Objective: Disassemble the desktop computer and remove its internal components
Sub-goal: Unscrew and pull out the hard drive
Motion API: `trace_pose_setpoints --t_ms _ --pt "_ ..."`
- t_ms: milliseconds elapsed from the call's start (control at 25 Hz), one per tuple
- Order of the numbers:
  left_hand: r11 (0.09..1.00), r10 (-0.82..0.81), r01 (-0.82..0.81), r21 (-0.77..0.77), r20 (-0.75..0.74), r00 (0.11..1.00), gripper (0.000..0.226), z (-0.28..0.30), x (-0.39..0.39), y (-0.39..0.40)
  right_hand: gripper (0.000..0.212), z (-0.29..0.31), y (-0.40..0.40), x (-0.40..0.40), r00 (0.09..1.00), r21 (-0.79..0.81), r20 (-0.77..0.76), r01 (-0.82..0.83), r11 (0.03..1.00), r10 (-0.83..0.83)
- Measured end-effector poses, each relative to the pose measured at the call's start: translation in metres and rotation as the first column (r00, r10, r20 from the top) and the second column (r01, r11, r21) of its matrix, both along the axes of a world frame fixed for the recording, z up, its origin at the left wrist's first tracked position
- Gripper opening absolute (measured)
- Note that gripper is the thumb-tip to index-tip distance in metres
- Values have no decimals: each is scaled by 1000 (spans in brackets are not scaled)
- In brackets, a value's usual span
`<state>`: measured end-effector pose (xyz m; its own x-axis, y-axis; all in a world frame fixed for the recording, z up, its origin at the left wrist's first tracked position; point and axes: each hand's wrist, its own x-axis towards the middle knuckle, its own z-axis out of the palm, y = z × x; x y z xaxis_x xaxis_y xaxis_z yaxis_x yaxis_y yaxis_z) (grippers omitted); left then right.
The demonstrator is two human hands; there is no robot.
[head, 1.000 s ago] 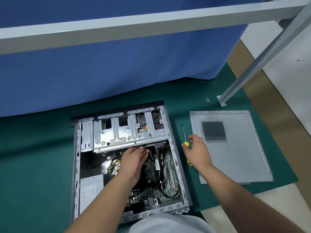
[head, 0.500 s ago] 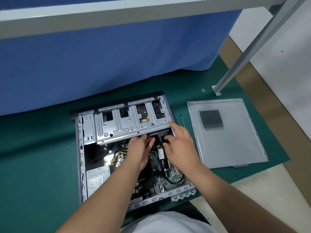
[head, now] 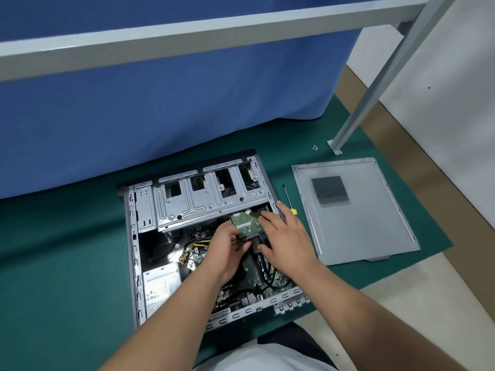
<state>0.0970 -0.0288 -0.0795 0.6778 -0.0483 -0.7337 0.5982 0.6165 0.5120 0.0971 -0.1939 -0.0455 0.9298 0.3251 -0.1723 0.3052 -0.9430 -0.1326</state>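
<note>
While the open computer case [head: 134,236] is lying on the floor, both hands are pulling the hard drive [head: 245,222] out from under the metal cage [head: 209,199] (job half done, I think). The left hand [head: 227,247] is gripping the drive's near edge, and the right hand [head: 284,234] is resting flat on it with straight fingers. Next comes sliding it free, minding the wires.

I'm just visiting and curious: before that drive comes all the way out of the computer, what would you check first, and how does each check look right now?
1. Side panel off and set aside on the mat: ok.
2. Hard drive partly out from under the drive cage: ok.
3. Both hands on the drive: left hand at its near end, right hand across its right side: ok.
4. Cables unplugged from the drive: cannot tell, the hands hide its connectors.
5. Screwdriver out of the way beside the case: ok.
6. Loose screws parked away from the work: ok.
</note>
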Motion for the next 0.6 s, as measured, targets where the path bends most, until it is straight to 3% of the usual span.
trace_pose_setpoints --t_ms 120,280,600 --pt "988 -112 110 107 10 994 20 -1 16 0 65 -4 0 -4 999 -8 43 -1 1000 2" --pt "954 -184 189 234 -43 982 56 1 30 0 59 -4 -2 -7 996 5 88 -12 1000 12" --pt "978 -136 154 141 -127 983 33 13 -20 -2 62 3 -24 -36 988 96 77 -144 985 137"
